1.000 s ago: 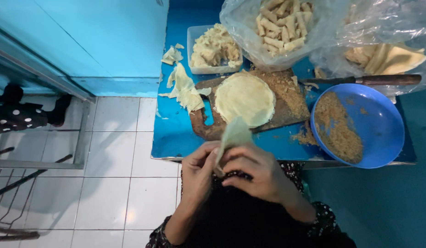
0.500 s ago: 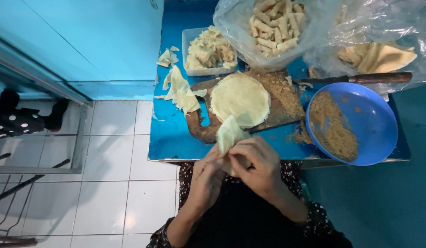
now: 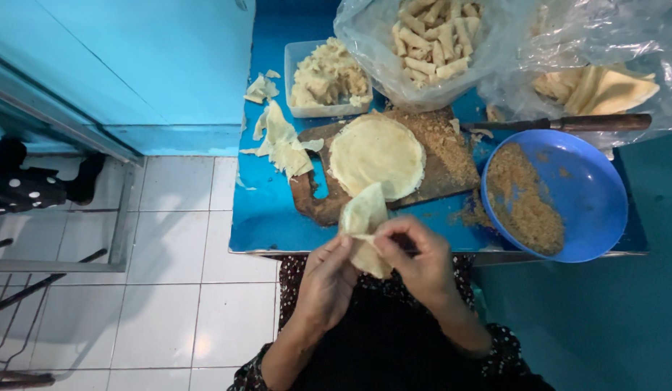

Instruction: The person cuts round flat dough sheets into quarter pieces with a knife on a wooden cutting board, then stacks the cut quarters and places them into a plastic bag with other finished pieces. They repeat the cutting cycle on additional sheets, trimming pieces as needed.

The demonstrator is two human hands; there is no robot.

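Head view: left hand (image 3: 328,279) and right hand (image 3: 415,261) both pinch a pale pastry wrapper (image 3: 363,221) at the blue bench (image 3: 271,217) edge; beyond, a blue bowl (image 3: 589,188) holds brown crumbs, a clear tub (image 3: 296,61) dough scraps, a plastic bag (image 3: 365,43) rolled sticks

We see a bright, even light from above, with soft grey shadows on the white floor tiles (image 3: 169,239) and a dark patch under our arms. The clear plastic bags (image 3: 567,43) shine with white glare, and the blue bowl (image 3: 589,188) has a small gleam. The middle looks fairly sharp, but the edges bend and our hands look a little blurry.
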